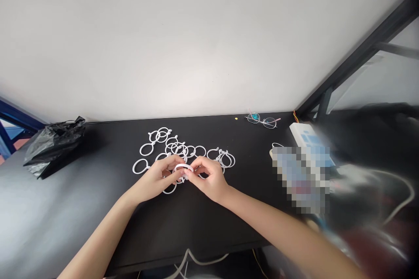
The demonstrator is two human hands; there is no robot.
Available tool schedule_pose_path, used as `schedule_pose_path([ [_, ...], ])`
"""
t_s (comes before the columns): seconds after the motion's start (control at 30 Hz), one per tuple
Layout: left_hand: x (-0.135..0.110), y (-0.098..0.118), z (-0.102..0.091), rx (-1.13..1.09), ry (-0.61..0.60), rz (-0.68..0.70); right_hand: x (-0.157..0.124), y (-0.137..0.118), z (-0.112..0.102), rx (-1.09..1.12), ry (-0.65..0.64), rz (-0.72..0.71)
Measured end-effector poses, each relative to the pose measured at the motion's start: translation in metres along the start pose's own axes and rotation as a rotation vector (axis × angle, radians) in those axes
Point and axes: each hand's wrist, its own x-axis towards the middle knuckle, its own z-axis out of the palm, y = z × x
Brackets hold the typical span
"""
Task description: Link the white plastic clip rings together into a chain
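Between both hands, just above the table, is a white plastic ring [183, 166]. My left hand [163, 177] pinches it from the left with thumb and fingers. From the right, my right hand [207, 178] grips the same ring, its thumb close to the left thumb. Several more white rings [140, 166] with small knobs or eyelets lie behind and around the hands on the black table, some overlapping. A smaller cluster of rings [226, 158] rests just beyond my right hand. My fingers partly cover the rings beneath them.
A crumpled black plastic bag [54, 144] sits at the table's left end. Eyeglasses [262, 120] lie near the back wall. To the right are a white power strip [306, 139], a pixelated object [299, 181] and blurred clutter. Pale cables [196, 262] hang below the front edge.
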Motion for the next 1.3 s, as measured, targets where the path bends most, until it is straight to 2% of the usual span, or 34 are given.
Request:
schedule_pose_path([
  [0.2, 0.001, -0.001, -0.002, -0.127, -0.032, -0.025, -0.001, 0.0, 0.002, 0.126, 0.013, 0.067],
  [0.53, -0.001, 0.006, 0.0, -0.171, 0.192, 0.024, 0.001, 0.003, -0.003, 0.114, 0.07, 0.027],
  [0.6, -0.001, 0.005, 0.0, -0.139, 0.275, 0.036, 0.001, 0.004, -0.004, 0.146, 0.115, 0.032],
  [0.73, 0.001, -0.002, -0.009, 0.007, 0.618, 0.078, 0.003, 0.004, -0.005, 0.179, 0.187, 0.028],
  [0.8, 0.002, -0.009, -0.016, 0.122, 0.717, 0.107, 0.004, 0.005, -0.006, 0.178, 0.189, 0.026],
  [0.9, 0.003, -0.019, -0.024, 0.194, 0.711, 0.127, 0.005, 0.005, -0.007, 0.19, 0.191, 0.043],
  [1.0, 0.004, -0.024, -0.025, 0.086, 0.657, 0.131, 0.005, 0.004, -0.007, 0.211, 0.189, 0.057],
  [1.17, 0.005, -0.018, -0.016, -0.114, 0.557, 0.12, 0.004, 0.007, -0.009, 0.23, 0.148, 0.079],
  [1.3, 0.007, -0.014, -0.012, -0.117, 0.543, 0.117, 0.002, 0.01, -0.01, 0.217, 0.108, 0.09],
])
